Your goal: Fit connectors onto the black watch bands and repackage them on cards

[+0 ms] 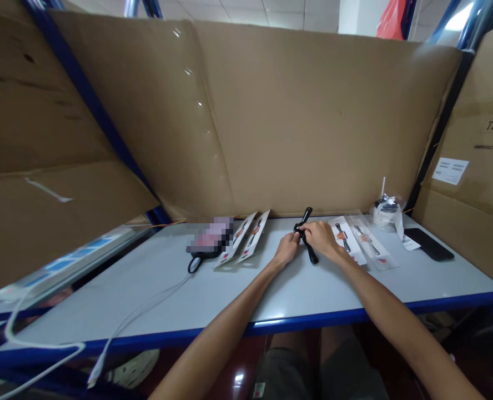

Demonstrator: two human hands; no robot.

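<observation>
Both hands meet over the middle of a grey table (155, 300) with a blue front edge. My left hand (287, 248) and my right hand (320, 238) are closed on a black watch strap (306, 215). One end of the strap sticks up past my fingers and the other end (312, 256) lies on the table below my right hand. Two packaged straps on white cards (246, 237) lie to the left of my hands. Two more carded straps (357, 240) lie to the right.
A brown cardboard sheet (296, 116) stands as a wall behind the table. A blurred pink object (211, 236) sits left of the cards, with a white cable (138, 314) trailing off the front edge. A clear bag with dark parts (387, 211) and a black phone (428, 244) lie at right.
</observation>
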